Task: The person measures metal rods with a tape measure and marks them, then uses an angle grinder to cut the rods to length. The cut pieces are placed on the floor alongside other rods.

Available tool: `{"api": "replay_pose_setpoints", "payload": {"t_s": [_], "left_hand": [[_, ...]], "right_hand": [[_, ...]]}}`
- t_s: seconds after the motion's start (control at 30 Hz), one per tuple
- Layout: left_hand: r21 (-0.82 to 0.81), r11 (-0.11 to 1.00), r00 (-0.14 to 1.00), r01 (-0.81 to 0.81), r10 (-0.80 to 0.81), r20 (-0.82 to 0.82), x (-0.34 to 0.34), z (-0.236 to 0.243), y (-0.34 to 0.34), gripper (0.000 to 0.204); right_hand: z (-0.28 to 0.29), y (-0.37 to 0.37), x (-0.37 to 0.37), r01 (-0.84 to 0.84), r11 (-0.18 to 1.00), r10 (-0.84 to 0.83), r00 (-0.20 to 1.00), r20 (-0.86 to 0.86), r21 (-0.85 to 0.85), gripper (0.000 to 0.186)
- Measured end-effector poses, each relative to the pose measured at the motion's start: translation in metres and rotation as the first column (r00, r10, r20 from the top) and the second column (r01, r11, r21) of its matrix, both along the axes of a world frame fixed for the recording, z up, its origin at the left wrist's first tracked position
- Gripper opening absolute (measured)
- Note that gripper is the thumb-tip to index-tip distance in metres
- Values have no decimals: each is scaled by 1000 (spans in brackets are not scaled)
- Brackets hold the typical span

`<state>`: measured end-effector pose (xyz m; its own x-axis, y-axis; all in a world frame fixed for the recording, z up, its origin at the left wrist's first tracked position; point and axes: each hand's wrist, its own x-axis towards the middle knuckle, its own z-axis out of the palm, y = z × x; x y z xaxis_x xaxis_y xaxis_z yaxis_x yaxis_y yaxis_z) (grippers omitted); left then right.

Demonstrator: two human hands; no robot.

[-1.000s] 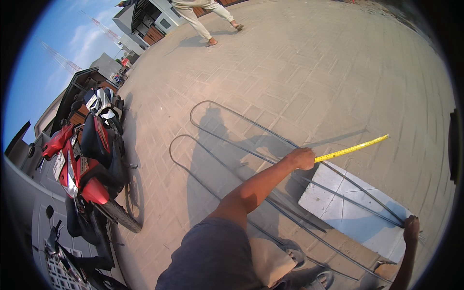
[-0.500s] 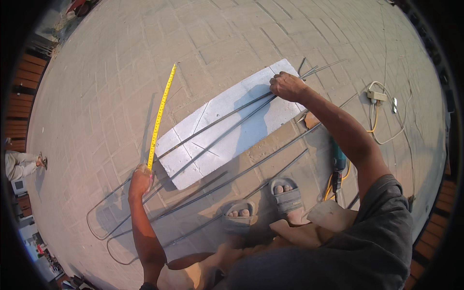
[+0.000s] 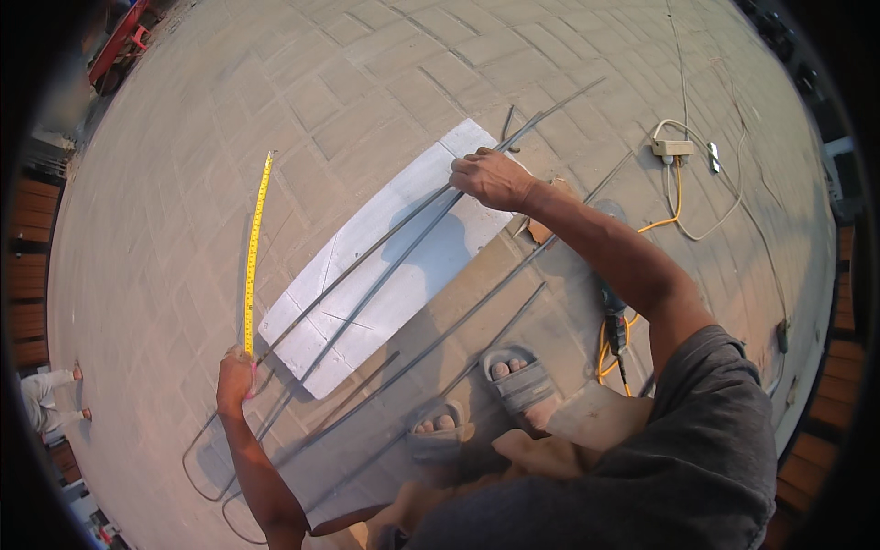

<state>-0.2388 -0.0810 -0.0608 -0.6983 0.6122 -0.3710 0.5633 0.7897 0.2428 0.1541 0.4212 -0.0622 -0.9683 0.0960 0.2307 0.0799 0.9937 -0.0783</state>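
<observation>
My right hand (image 3: 490,179) is closed around a long bent steel rod (image 3: 344,282) above the far end of a pale block (image 3: 367,229). The rod's two legs run slantwise over the block, and its rounded bend lies at the lower left, past my left hand. My left hand (image 3: 236,376) grips a tape measure at the block's near left corner; its case is mostly hidden by the fingers. The yellow tape blade (image 3: 257,252) sticks out stiffly away from me, left of the block. Dark lines mark the block's top.
A second bent rod (image 3: 440,339) lies between the block and my sandalled feet (image 3: 522,380). A power tool (image 3: 616,330) with an orange cord rests beside my right arm. Farther right is an extension socket (image 3: 674,148). A short rod piece (image 3: 507,124) lies beyond the block.
The whole view has shifted and turned slightly. The rod's far legs, fanned apart before, now lie closer together, and its bend is nearer my left hand. Both hands keep their grip.
</observation>
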Motion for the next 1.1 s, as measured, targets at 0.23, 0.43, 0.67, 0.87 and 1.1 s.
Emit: {"api": "replay_pose_setpoints", "payload": {"t_s": [0.23,0.43,0.67,0.87,1.1], "left_hand": [[48,999,986,7,-15,167,68,106,147,24],[-17,922,912,388,-381,154,98,126,269,28],[48,875,848,482,-479,227,175,103,410,29],[23,854,819,519,-505,272,239,67,498,26],[-94,810,807,578,-552,210,265,64,515,37]], "right_hand": [[7,4,13,28,991,-32,999,-28,-133,3],[-2,-11,24,112,896,-83,993,86,-431,9],[-23,-20,42,195,866,-182,981,73,-459,7],[-30,-13,34,218,833,-175,976,131,-509,8],[-30,-12,34,194,826,-141,980,139,-530,14]]}}
